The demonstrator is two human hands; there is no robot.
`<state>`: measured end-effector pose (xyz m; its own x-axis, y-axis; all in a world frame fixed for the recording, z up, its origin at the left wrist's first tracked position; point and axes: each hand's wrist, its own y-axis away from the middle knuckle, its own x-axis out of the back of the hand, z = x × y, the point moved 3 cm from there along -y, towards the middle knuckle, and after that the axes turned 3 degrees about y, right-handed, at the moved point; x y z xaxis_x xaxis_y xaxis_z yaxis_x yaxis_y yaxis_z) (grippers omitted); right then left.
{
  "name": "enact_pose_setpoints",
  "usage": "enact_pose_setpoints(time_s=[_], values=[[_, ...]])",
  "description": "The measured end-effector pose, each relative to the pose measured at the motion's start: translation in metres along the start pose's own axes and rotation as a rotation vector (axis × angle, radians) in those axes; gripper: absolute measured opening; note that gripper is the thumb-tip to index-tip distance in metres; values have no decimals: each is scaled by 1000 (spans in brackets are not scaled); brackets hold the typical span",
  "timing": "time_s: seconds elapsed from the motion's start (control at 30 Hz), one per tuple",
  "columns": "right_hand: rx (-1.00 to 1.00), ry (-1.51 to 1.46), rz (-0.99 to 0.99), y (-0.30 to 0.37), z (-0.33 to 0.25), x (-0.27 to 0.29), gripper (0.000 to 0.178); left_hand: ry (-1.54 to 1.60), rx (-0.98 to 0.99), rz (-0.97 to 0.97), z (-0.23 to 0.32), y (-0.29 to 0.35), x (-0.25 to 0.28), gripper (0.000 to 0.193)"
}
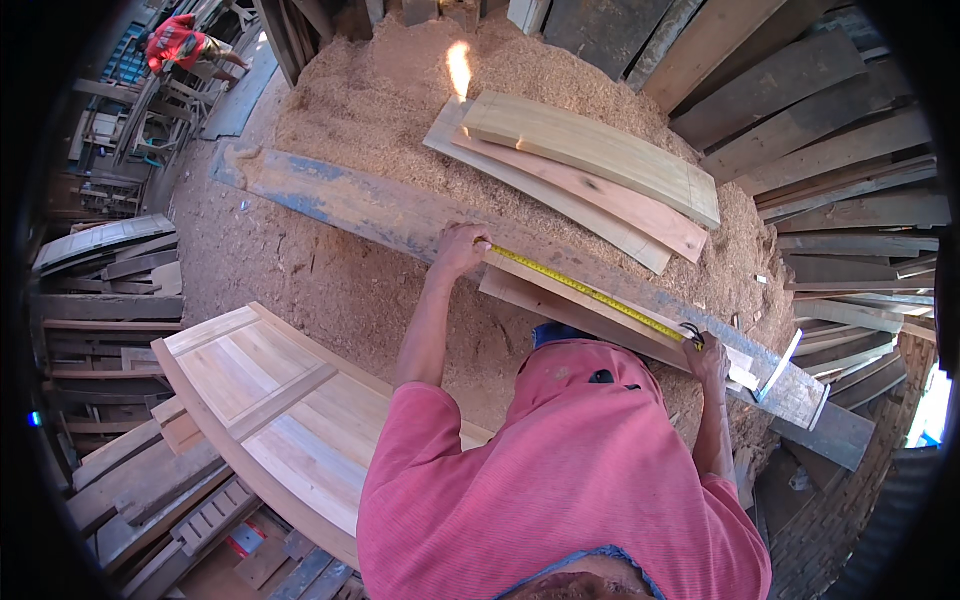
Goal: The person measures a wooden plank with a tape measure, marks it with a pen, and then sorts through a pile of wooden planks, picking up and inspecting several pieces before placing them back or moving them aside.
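A yellow tape measure (590, 290) is pulled out along a narrow light wooden board (585, 302), which lies on a long, worn bench plank (370, 205). My left hand (461, 250) pinches the tape's free end at the board's left end. At the other end my right hand (708, 358) is closed round the tape's case, of which only a dark part shows. Another wooden piece (535, 298) lies along the near side of the measured board. A thin, straight metallic strip (780, 366) stands out at an angle beyond my right hand.
Several loose boards (590, 150) lie stacked on sawdust (380, 90) beyond the bench. A panelled wooden door (290, 400) is at the near left. Timber planks lean at the right (800, 100) and pile up at the left (110, 330). Another person in red (180, 45) is far left.
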<state>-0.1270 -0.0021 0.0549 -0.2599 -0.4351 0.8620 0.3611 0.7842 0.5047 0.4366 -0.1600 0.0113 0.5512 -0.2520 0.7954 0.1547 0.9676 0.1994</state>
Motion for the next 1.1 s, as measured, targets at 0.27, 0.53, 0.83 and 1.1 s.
enact_pose_setpoints(time_s=[0.27,0.53,0.83,1.1], values=[[8,12,14,3,-2,1,57,7,35,-44,3,0,6,14],[-10,-8,-22,3,-2,0,57,-55,39,-28,-1,1,4,11],[-8,-1,-3,9,-9,0,56,-90,34,-41,-3,0,6,17],[-154,-91,160,25,2,-3,59,-93,12,-98,-31,-17,-6,20]])
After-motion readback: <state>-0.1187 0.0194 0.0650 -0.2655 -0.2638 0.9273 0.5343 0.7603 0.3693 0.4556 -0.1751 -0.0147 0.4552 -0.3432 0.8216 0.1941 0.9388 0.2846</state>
